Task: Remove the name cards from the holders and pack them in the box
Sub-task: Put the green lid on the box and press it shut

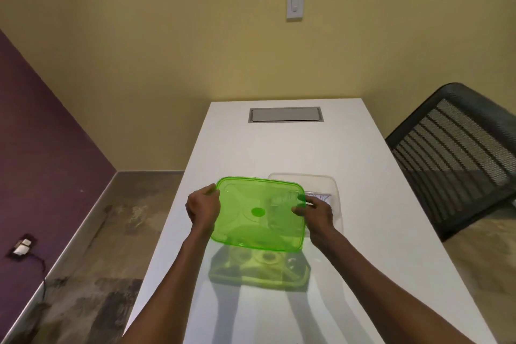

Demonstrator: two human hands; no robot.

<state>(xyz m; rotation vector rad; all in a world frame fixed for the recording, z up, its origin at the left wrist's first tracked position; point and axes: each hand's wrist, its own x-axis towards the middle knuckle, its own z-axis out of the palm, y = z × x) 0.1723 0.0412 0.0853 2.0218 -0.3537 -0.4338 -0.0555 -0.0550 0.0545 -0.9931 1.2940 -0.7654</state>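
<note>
A clear plastic box (333, 198) sits on a white desk (363, 204), with what appear to be name cards (321, 198) lying inside at its right half, as a person holds its translucent green lid (258, 213) in the air just in front of and left of it. The left hand (202, 208) grips the lid's left edge, thumb on top and fingers curled beneath; the right hand (315, 211) pinches the right edge, fingertips showing through the green plastic. The lid is tilted toward the camera and covers the box's left part. Whether it is being taken off or put back cannot be told; with cards seemingly packed, closing looks the likelier step, and that would call for squaring the lid over the rim and pressing its corners down. No card holders can be made out; a faint clear shape shows through the lid but cannot be identified. The desk's glossy top mirrors the lid and forearms. A grey cable hatch (286, 114) lies at the far end, a black mesh chair (458, 159) to the right.
</note>
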